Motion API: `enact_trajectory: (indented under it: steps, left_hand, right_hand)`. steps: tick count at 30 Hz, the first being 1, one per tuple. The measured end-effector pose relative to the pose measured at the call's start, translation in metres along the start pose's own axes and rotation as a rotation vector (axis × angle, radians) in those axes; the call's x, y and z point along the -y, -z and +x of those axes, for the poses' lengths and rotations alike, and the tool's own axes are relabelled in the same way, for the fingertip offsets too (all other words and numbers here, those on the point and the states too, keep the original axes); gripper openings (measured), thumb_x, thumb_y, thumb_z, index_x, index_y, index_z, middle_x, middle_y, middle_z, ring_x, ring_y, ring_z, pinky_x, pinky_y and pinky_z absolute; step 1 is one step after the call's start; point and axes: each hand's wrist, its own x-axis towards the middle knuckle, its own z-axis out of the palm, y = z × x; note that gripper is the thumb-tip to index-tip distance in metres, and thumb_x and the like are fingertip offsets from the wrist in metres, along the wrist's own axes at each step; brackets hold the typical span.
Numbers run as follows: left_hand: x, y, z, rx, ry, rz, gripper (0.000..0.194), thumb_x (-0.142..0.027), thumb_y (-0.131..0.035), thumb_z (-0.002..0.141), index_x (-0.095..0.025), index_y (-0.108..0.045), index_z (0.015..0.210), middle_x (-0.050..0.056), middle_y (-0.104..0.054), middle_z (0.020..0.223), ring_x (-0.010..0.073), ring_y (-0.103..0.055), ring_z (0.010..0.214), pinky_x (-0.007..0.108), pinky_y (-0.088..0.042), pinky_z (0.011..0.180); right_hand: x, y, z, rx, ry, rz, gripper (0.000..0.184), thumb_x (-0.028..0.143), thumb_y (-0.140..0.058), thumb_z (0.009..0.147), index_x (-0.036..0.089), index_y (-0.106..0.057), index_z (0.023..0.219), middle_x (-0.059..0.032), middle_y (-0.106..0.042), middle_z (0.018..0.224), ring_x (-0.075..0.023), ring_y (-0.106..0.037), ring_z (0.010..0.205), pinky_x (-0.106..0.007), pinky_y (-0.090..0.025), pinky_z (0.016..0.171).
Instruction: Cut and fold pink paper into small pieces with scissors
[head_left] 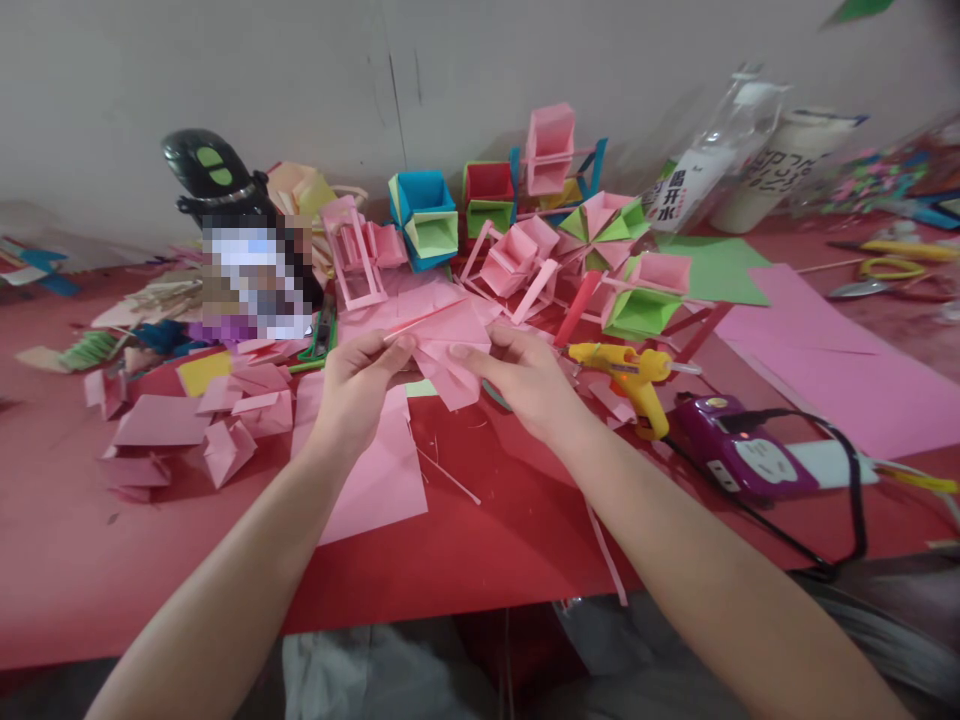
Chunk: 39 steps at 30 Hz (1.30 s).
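Table (187,580) in red reaches back to a pale wall (480,60). On its right side I see a big pink sheet (862,370) next to a green sheet (716,268), and a smaller pink sheet (382,480) lies near the left forearm. A clear bottle (701,165) leans at the back right, and a phone (259,265) is propped up at the back left. Paper models crowd the middle, among them a blue box (424,215) and a pink-and-green wheel (602,232). A purple power strip (757,450) sits on the right.

Above the table, between both hands, is the folded pink paper (442,340). The left hand (360,385) pinches its left edge, thumb on top; the right hand (529,380) grips the other side, thumb pressed to the front, fingers closed in behind.

Just beyond the right forearm rests a yellow glue gun (626,372). Small folded pieces (229,450) lie on the left, and one thin pink strip (607,555) hangs near the front edge.
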Motion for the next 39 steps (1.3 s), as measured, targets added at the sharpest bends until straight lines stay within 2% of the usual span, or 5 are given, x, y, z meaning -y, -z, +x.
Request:
enact_trajectory:
  steps: [5, 12, 20, 27, 39]
  left_hand:
    - [-0.002, 0.000, 0.001, -0.032, 0.006, -0.002, 0.018, -0.032, -0.075, 0.080, -0.016, -0.073, 0.074, 0.003, -0.071, 0.073, 0.0168, -0.070, 0.071, 0.036, -0.063, 0.077]
    - [-0.004, 0.001, 0.002, -0.041, 0.013, 0.010, 0.016, -0.031, -0.075, 0.078, -0.015, -0.072, 0.073, 0.003, -0.070, 0.071, 0.0166, -0.069, 0.068, 0.036, -0.062, 0.076]
    - [-0.005, 0.006, 0.005, -0.067, -0.030, 0.086, 0.017, -0.029, -0.077, 0.075, -0.015, -0.071, 0.068, 0.001, -0.066, 0.068, 0.0148, -0.066, 0.064, 0.032, -0.061, 0.070]
    - [-0.005, 0.007, 0.006, -0.075, -0.003, 0.106, 0.016, -0.028, -0.076, 0.075, -0.015, -0.070, 0.067, 0.001, -0.064, 0.066, 0.0136, -0.064, 0.061, 0.029, -0.059, 0.067]
    - [-0.004, 0.003, 0.005, -0.056, 0.057, 0.096, 0.015, -0.025, -0.070, 0.076, -0.015, -0.066, 0.066, 0.000, -0.060, 0.065, 0.0115, -0.059, 0.059, 0.023, -0.053, 0.057]
  right_hand:
    - [0.004, 0.002, 0.000, 0.016, -0.092, 0.145, 0.048, 0.052, -0.081, 0.074, 0.022, -0.046, 0.059, 0.0052, -0.035, 0.062, -0.0112, -0.036, 0.060, -0.028, -0.030, 0.056]
    - [0.008, 0.006, -0.001, 0.011, -0.115, 0.089, 0.054, 0.054, -0.081, 0.072, 0.021, -0.043, 0.055, 0.0063, -0.034, 0.058, -0.0089, -0.031, 0.056, -0.027, -0.025, 0.053]
    - [0.011, 0.011, 0.000, 0.152, -0.160, 0.030, 0.051, 0.058, -0.080, 0.073, 0.018, -0.052, 0.058, 0.0064, -0.038, 0.054, -0.0069, -0.030, 0.050, -0.026, -0.021, 0.048]
    - [0.012, 0.010, 0.000, 0.139, -0.132, -0.053, 0.049, 0.059, -0.079, 0.072, 0.017, -0.057, 0.060, 0.0048, -0.043, 0.056, -0.0078, -0.033, 0.053, -0.027, -0.024, 0.051]
    - [0.006, 0.008, -0.002, 0.159, -0.141, 0.010, 0.045, 0.050, -0.078, 0.076, 0.018, -0.052, 0.059, 0.0055, -0.041, 0.058, -0.0083, -0.034, 0.056, -0.028, -0.022, 0.054]
